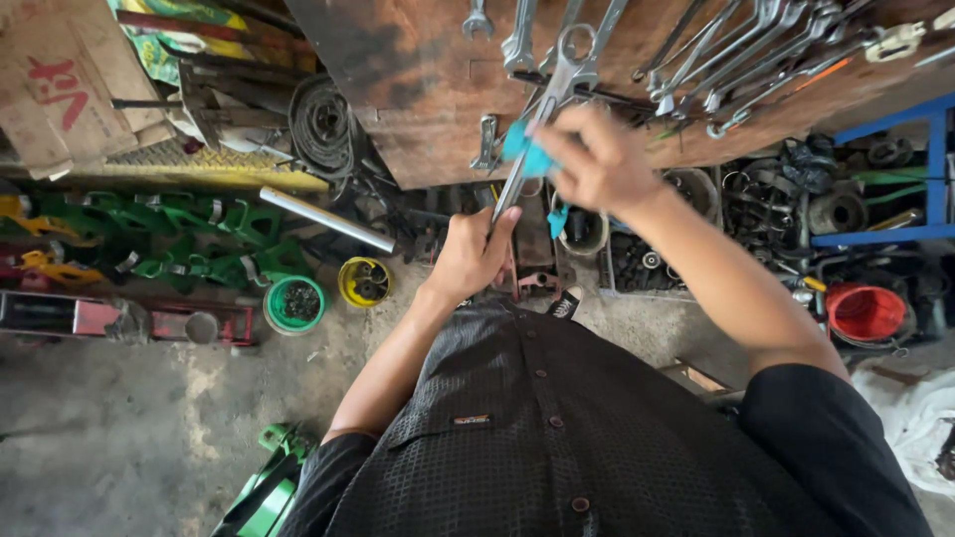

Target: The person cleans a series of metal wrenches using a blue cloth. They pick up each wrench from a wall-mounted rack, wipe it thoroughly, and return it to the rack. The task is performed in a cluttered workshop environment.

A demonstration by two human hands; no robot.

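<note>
Wrench [545,104], a long steel combination spanner, rises at a slant from the middle of the view toward one o'clock, its ring end lying against a brown wooden tool board [418,89] that fills the top, at twelve o'clock. More spanners [741,55] hang in a fan on that board toward two o'clock. Below, a grey concrete floor [119,428] spreads to seven and eight o'clock, with green metal frames [189,234] at nine o'clock, a green tub [294,303] and a yellow tub [364,281] of small parts just beside each other, and a red bucket [863,310] at three o'clock.

A person in a dark checked shirt stands over all this. The left hand [473,254] is closed around the lower shaft of the wrench, thumb laid along it. The right hand [597,159], blurred, is closed on a small turquoise cloth [527,151] pressed to the shaft higher up.

Wiping well here seems to call for a firm lower hold, so the steel does not swing into the hanging tools, and long strokes along the shaft, turning it to reach both faces.
</note>
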